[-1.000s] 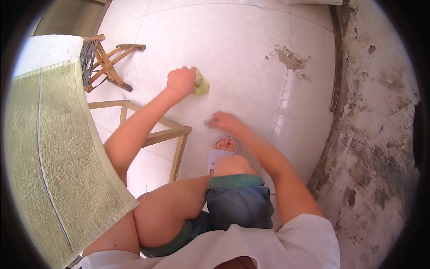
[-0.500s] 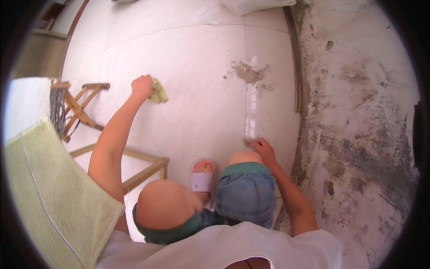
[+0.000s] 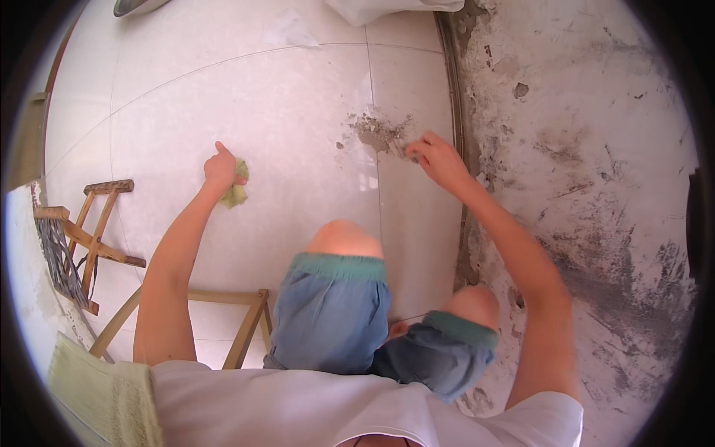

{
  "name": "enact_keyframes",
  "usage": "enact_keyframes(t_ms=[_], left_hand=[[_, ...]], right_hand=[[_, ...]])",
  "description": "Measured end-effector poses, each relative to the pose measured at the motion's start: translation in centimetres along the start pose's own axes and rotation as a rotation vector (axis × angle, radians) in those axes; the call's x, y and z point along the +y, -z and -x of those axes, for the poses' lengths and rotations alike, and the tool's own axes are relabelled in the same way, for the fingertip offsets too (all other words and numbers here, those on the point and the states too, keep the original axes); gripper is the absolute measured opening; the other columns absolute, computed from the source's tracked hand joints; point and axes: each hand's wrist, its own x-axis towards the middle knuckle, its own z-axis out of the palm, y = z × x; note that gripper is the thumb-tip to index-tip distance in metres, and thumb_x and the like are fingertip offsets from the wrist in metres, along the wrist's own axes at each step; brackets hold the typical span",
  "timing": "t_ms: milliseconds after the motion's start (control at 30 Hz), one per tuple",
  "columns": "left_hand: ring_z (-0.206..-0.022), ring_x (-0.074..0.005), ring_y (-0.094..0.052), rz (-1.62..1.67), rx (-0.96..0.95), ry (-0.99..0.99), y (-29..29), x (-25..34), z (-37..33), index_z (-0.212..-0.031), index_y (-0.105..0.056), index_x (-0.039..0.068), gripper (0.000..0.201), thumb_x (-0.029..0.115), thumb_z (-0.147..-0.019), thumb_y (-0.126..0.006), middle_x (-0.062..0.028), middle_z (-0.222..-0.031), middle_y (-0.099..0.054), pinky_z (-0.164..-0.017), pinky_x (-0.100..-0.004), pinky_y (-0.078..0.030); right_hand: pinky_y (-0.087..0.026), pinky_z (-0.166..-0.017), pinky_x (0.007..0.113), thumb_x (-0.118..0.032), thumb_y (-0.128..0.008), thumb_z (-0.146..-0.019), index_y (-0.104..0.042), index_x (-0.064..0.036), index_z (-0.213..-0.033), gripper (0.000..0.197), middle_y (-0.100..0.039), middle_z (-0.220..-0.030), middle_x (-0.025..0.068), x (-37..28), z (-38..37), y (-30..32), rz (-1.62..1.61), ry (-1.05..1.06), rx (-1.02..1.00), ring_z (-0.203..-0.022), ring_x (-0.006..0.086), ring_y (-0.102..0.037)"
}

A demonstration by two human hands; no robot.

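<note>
My left hand (image 3: 220, 168) is closed on a crumpled yellow-green cloth (image 3: 237, 195) against the pale tiled floor, its index finger pointing away from me. My right hand (image 3: 441, 162) has its fingertips pinched together at the right edge of a small heap of grey-brown rubble (image 3: 378, 132). Something small and greyish shows at those fingertips, too unclear to name. Loose crumbs lie around the heap, mostly on its far and left sides.
A wooden folding stool (image 3: 95, 237) and a wooden frame (image 3: 244, 328) stand at left. Light green fabric (image 3: 112, 395) hangs at lower left. A stained, chipped wall (image 3: 566, 164) rises at right. White plastic (image 3: 387, 7) and a metal basin (image 3: 138, 6) lie at the far side.
My right hand has reached forward from beside my knee to the rubble. My left hand still holds the cloth, its index finger now stretched out. The view and my legs have shifted.
</note>
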Motion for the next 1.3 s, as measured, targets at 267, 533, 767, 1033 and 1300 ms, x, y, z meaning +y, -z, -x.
enact_keyframes(t_ms=[267, 533, 767, 1033, 1300], left_hand=[[-0.074, -0.0259, -0.062, -0.010, -0.043, -0.006, -0.6, -0.2, -1.5, -0.128, -0.007, -0.020, 0.121, 0.034, -0.051, -0.083, -0.0175, -0.081, -0.062, -0.062, -0.0313, -0.048], [-0.071, -0.0266, -0.061, 0.044, -0.087, 0.095, 0.2, -1.0, -0.3, -0.130, -0.002, -0.016, 0.127, 0.035, -0.048, -0.084, -0.0162, -0.076, -0.061, -0.060, -0.0318, -0.048], [-0.069, -0.0292, -0.059, 0.055, -0.042, 0.042, 1.1, 0.8, -1.3, -0.131, -0.001, -0.015, 0.125, 0.033, -0.049, -0.083, -0.0162, -0.073, -0.059, -0.060, -0.0343, -0.047], [-0.072, -0.0298, -0.060, 0.086, -0.045, 0.081, 0.3, -0.1, -0.7, -0.133, 0.000, -0.011, 0.124, 0.029, -0.049, -0.083, -0.0173, -0.077, -0.060, -0.062, -0.0350, -0.048], [-0.070, -0.0304, -0.060, 0.013, -0.071, 0.097, 1.2, 0.8, -1.0, -0.131, 0.001, -0.014, 0.129, 0.033, -0.047, -0.084, -0.0174, -0.077, -0.061, -0.063, -0.0356, -0.048]], right_hand=[[-0.046, -0.070, 0.036, -0.013, -0.052, -0.078, -0.052, -0.0098, -0.091, 0.014, -0.051, -0.090, 0.0116, -3.3, 5.7, -10.3, -0.151, 0.256, -0.311, -0.081, 0.0289, -0.055], [-0.040, -0.077, 0.036, -0.036, -0.049, -0.082, -0.058, -0.0089, -0.085, 0.029, -0.054, -0.088, 0.0117, -3.7, -5.3, -16.5, -0.599, 0.004, -0.541, -0.085, 0.0257, -0.052], [-0.042, -0.069, 0.035, -0.040, -0.051, -0.080, -0.058, -0.0049, -0.080, 0.036, -0.053, -0.081, 0.0109, 3.8, -20.3, -6.9, -0.130, 0.292, 0.270, -0.075, 0.0251, -0.052], [-0.041, -0.072, 0.037, -0.033, -0.049, -0.083, -0.051, -0.0046, -0.085, 0.028, -0.052, -0.084, 0.0136, 1.7, 0.3, -13.7, -0.413, 0.045, -0.428, -0.081, 0.0286, -0.050], [-0.042, -0.070, 0.034, -0.008, -0.049, -0.080, -0.056, -0.0037, -0.080, 0.008, -0.051, -0.081, 0.0116, 4.8, -13.5, -8.2, -0.162, 0.291, 0.144, -0.082, 0.0263, -0.050]])
